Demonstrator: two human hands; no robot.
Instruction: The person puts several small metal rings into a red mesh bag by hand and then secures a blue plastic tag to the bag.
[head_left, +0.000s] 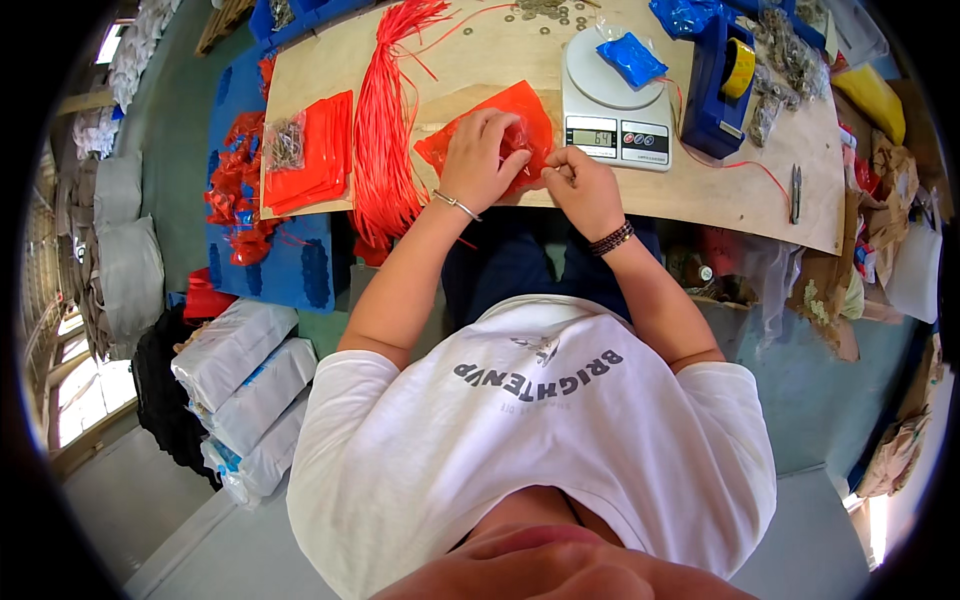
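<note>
A red plastic bag (517, 97) lies spread on the plywood table in front of me. My left hand (480, 154) is over it, its fingers and thumb curled around a clear plastic packet (516, 140). The packet's contents are mostly hidden by the hand. At the bag's right edge my right hand (585, 184) has thumb and forefinger pinched together on the red film. Just beyond that hand stands a white digital kitchen scale (655, 156), with a blue plastic packet (631, 60) on its round plate.
Left of the bag are a bundle of red plastic strips (386, 150), stacked red bags (326, 150) and a clear packet of metal parts (285, 142). Washers (544, 9) lie at the back. A blue tape dispenser (712, 105) and thread snips (795, 195) are on the right.
</note>
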